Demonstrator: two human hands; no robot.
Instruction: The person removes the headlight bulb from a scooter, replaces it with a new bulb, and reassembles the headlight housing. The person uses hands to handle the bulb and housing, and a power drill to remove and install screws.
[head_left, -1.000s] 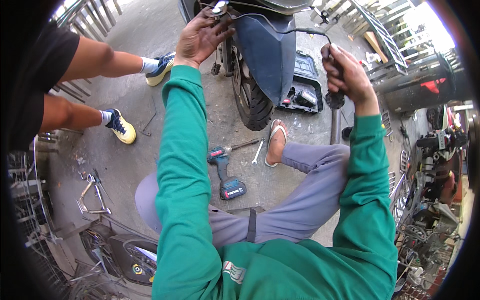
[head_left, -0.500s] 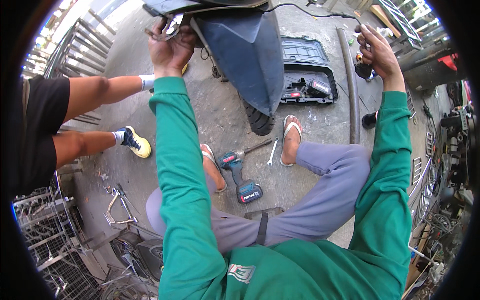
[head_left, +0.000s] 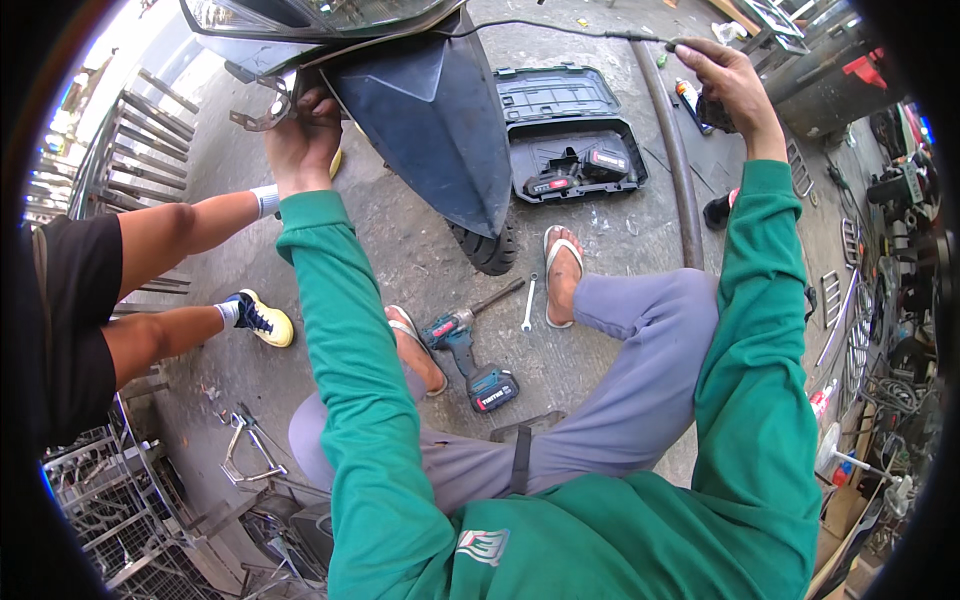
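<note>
Black cable (head_left: 625, 37) was stretched between motorbike (head_left: 425, 140) and right hand (head_left: 735, 95)

At the upper right of the frame, the right hand pinched the end of the black cable between thumb and forefinger; its other fingers were curled in. A dark, bulky piece (head_left: 714, 116) showed beneath them, too obscured to identify. The cable ran along the top of the frame to the motorbike's front, at the upper centre-left.

The left hand (head_left: 305, 150), at the upper left, was raised beside the bike's front, right at a metal bracket (head_left: 262, 118). Its fingers were bent and partly hidden, so whether they gripped the bracket could not be told.

An open black case (head_left: 520, 192) lay at the upper centre with battery packs (head_left: 604, 164) inside, and a long pipe (head_left: 672, 150) stretched beside it. A cordless driver (head_left: 463, 352) and a wrench (head_left: 530, 302) lay near the centre, below the front tyre (head_left: 488, 252). At the left edge stood another person (head_left: 165, 240) in dark shorts and yellow-and-navy shoes.
</note>
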